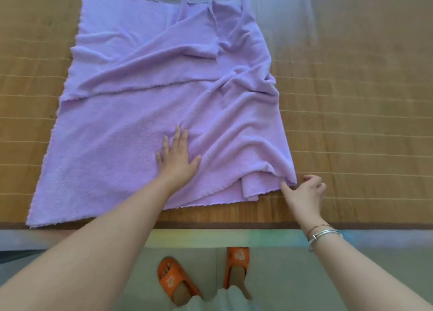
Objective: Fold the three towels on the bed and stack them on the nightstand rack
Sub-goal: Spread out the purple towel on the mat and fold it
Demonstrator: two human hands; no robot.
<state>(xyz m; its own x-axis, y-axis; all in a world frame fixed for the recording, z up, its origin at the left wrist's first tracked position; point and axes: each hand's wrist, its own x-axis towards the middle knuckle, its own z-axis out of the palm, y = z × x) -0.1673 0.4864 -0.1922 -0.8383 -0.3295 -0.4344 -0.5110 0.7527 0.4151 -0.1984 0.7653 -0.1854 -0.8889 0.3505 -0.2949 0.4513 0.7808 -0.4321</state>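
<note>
A large purple towel [131,113] lies spread and wrinkled on the bed, partly doubled over itself, with a small flap folded back near its far edge. My left hand [177,157] presses flat on the towel's near middle, fingers straight. My right hand [304,193] pinches the towel's near right corner at the bed's front edge. Only this one towel is in view, and no rack shows.
The bed is covered by a tan woven mat [351,99] with bare room to the right of the towel. The bed's front edge [210,226] runs across below my hands. My feet in orange slippers [173,278] stand on the grey floor.
</note>
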